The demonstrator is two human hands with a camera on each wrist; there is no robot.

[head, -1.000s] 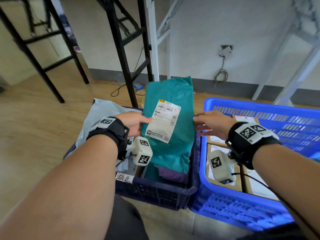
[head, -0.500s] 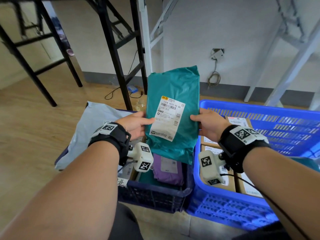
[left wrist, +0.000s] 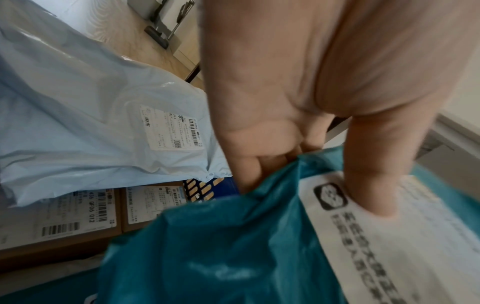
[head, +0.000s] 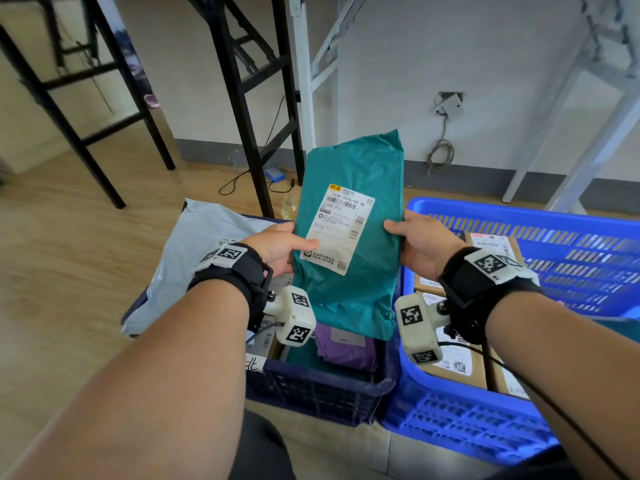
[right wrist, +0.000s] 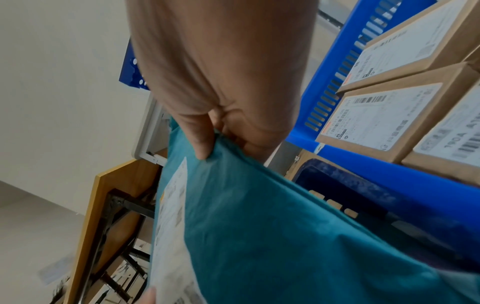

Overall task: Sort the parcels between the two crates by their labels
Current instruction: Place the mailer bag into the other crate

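Raised higher since a second ago, the teal parcel (head: 349, 237) hangs above the dark crate (head: 322, 393), pinched by your left hand (head: 277, 249) and right hand (head: 420, 242); hold its label (head: 337, 228) flat to read.

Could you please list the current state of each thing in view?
Teal parcel: held upright above the dark crate, label facing the camera.
Left hand: pinching the parcel's left edge.
Right hand: pinching its right edge.
Dark crate: holds parcels.
Blue crate: holds labelled boxes.
Grey parcel: draped over the dark crate's edge.
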